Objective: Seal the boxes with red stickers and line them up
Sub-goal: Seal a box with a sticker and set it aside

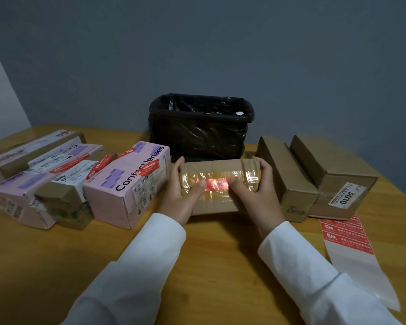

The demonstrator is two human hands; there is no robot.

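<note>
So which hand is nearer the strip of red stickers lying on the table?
Right. The right hand grips the taped brown box at its right end, closer to the sticker strip at the table's right edge. The left hand holds the box's left end, farther away.

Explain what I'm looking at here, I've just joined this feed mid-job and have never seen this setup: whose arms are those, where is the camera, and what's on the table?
There is no machine: a person in white sleeves works with bare hands, filmed by one wide-angle camera on their head, looking forward and down. The left hand and right hand hold a tape-wrapped brown box, thumbs pressing a red sticker onto its top. To the left sit boxes, some pink, already bearing red stickers. To the right stand two plain brown boxes without stickers, and a sticker strip lies on the wooden table. Behind is a bin with a black bag.
</note>
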